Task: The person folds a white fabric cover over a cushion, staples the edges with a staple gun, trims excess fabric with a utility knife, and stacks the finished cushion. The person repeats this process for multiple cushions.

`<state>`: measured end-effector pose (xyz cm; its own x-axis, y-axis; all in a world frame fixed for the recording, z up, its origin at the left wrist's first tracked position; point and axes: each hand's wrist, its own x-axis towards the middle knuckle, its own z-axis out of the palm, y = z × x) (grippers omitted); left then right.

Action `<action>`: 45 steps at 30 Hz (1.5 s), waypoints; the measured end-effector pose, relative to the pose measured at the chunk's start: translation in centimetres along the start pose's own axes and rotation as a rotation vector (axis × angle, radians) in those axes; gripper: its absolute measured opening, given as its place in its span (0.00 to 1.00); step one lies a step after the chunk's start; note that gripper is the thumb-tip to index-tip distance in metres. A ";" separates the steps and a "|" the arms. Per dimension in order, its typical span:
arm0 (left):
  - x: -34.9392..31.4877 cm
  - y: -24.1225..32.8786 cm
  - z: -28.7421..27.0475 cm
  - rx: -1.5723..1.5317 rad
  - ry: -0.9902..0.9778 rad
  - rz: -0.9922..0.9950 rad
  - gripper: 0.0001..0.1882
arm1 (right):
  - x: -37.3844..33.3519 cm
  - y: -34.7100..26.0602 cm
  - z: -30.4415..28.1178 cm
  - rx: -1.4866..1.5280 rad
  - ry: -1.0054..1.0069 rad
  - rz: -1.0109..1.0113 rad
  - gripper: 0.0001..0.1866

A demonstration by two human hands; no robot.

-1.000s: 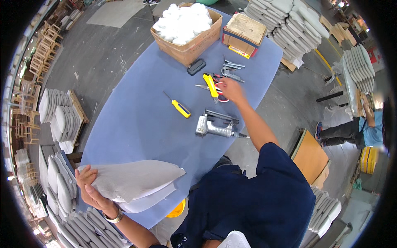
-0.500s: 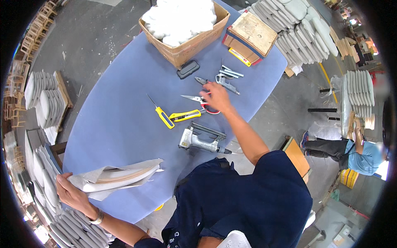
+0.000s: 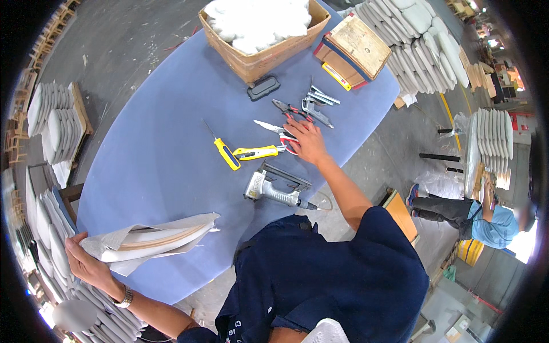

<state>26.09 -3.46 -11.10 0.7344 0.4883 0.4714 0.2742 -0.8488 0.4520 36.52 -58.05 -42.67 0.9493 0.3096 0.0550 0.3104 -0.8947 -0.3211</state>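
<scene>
My left hand (image 3: 90, 264) grips the left end of a curved upholstered panel (image 3: 154, 243), with light grey fabric, white padding and a wooden edge showing. The panel is tilted over the near left of the table. My right hand (image 3: 309, 140) lies with fingers stretched over the red handles of the scissors (image 3: 269, 126), partly hiding them. Pliers (image 3: 280, 106) with dark and red handles lie just beyond its fingertips. To its left are a yellow utility knife (image 3: 255, 152) and a yellow-handled screwdriver (image 3: 227, 155). A silver staple gun (image 3: 274, 190) lies nearer me.
On the blue table (image 3: 166, 126) stand a cardboard box (image 3: 251, 64) of white stuffing and a wooden-topped box (image 3: 357, 46). A black case (image 3: 263, 88) and a small grey air tool (image 3: 315, 113) lie before them. Stacked cushions (image 3: 400, 34) surround the table; a person (image 3: 492, 223) stands at right.
My right hand has moved slightly nearer and its fingers have spread over the scissors' handles, uncovering the pliers. My left hand and the panel have shifted a little left in view.
</scene>
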 end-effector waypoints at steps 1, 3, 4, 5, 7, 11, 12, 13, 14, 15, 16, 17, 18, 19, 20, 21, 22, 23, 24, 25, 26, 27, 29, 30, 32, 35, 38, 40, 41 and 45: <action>-0.3 -0.3 -0.7 -0.005 0.003 -0.029 0.29 | 0.1 0.2 -0.1 -0.014 -0.017 -0.010 0.33; -1.0 -0.6 -1.4 -0.003 0.037 -0.019 0.30 | 0.1 0.5 -0.2 -0.066 -0.011 0.014 0.33; -1.5 -1.0 -1.9 0.000 0.058 -0.016 0.30 | 0.2 0.5 -0.3 -0.090 -0.007 0.021 0.33; -2.0 -1.2 -2.5 0.011 0.074 -0.021 0.30 | 0.4 0.9 0.1 -0.139 0.043 0.039 0.32; -3.2 -1.7 -3.9 0.037 0.111 -0.035 0.30 | 1.1 2.2 0.2 -0.143 0.037 0.145 0.32; -6.0 -2.6 -6.6 0.083 0.228 -0.156 0.33 | 3.0 3.5 -0.8 -0.176 0.087 0.303 0.30; -6.8 -2.9 -7.2 0.084 0.268 -0.205 0.33 | 3.4 3.0 -0.5 -0.183 0.132 0.291 0.29; -7.4 -3.6 -8.0 0.093 0.284 -0.285 0.36 | 3.9 2.2 -0.9 -0.191 0.181 0.284 0.29; -7.9 -4.1 -8.7 0.097 0.298 -0.332 0.36 | 4.4 1.6 -1.0 -0.198 0.230 0.277 0.28; -8.4 -4.5 -9.3 0.102 0.313 -0.380 0.37 | 5.5 1.4 -0.5 -0.061 0.188 0.171 0.25; -8.8 -4.8 -9.9 0.106 0.326 -0.426 0.37 | 6.8 0.4 -0.2 -0.034 0.146 0.109 0.25; -9.1 -5.1 -10.5 0.125 0.324 -0.434 0.38 | 8.3 -1.3 0.2 -0.006 0.102 0.047 0.25; -9.2 -5.4 -11.0 0.144 0.322 -0.443 0.38 | 9.7 -2.9 0.4 0.022 0.058 -0.016 0.26; -9.2 -6.4 -10.4 0.139 0.309 -0.450 0.39 | 10.8 -3.1 0.5 -0.018 0.052 -0.041 0.26; -9.4 -6.9 -10.9 0.144 0.297 -0.434 0.39 | 12.5 -3.8 0.8 -0.040 0.043 -0.085 0.26; -9.6 -7.5 -11.3 0.149 0.285 -0.417 0.39 | 13.5 -4.5 0.9 -0.063 0.034 -0.128 0.26; -9.8 -7.9 -11.8 0.158 0.276 -0.404 0.39 | 14.2 -5.2 1.0 -0.106 -0.013 -0.134 0.25; -10.0 -7.9 -12.1 0.161 0.268 -0.394 0.39 | 14.8 -5.6 0.9 -0.152 -0.058 -0.138 0.25; -10.3 -8.3 -12.5 0.151 0.262 -0.410 0.39 | 15.4 -5.8 0.5 -0.200 -0.101 -0.140 0.24; -10.5 -8.8 -12.6 0.134 0.252 -0.425 0.39 | 15.7 -4.3 0.8 -0.267 -0.124 -0.153 0.26; -11.3 -9.4 -13.1 0.130 0.238 -0.455 0.39 | 15.9 -4.0 0.4 -0.288 -0.147 -0.102 0.26; -11.8 -10.1 -13.5 0.145 0.247 -0.478 0.40 | 16.0 -3.7 0.0 -0.312 -0.168 -0.048 0.26; -13.0 -11.9 -14.4 0.162 0.310 -0.502 0.40 | 15.1 -2.3 -0.5 -0.316 -0.138 0.032 0.26; -13.4 -12.7 -14.8 0.171 0.336 -0.512 0.41 | 14.4 -1.4 -0.5 -0.289 -0.084 0.059 0.25; -13.6 -13.1 -14.6 0.152 0.362 -0.600 0.41 | 12.7 -0.5 0.0 -0.146 -0.062 0.038 0.25; -14.8 -19.0 -16.3 0.296 0.298 -0.574 0.30 | 8.9 -6.3 0.4 0.009 -0.335 -0.219 0.25; -15.6 -24.6 -17.5 0.898 0.008 -0.031 0.25 | 6.7 -10.9 1.6 0.105 -0.381 -0.330 0.26; -12.0 -16.7 -13.7 0.941 -0.052 0.194 0.20 | 6.6 -9.0 2.9 0.159 -0.231 -0.354 0.27; -10.5 -12.9 -13.1 0.648 -0.061 0.063 0.17 | 6.6 -8.1 2.9 0.139 -0.222 -0.298 0.27; -11.0 -2.3 -15.6 0.183 -0.160 -0.118 0.24 | 7.5 -4.0 1.3 -0.001 -0.043 -0.137 0.26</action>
<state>7.66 -3.73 -5.52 0.7752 0.5602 0.2918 0.4609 -0.8176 0.3451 42.32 -51.71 -42.20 0.8951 0.4422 0.0573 0.4368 -0.8435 -0.3125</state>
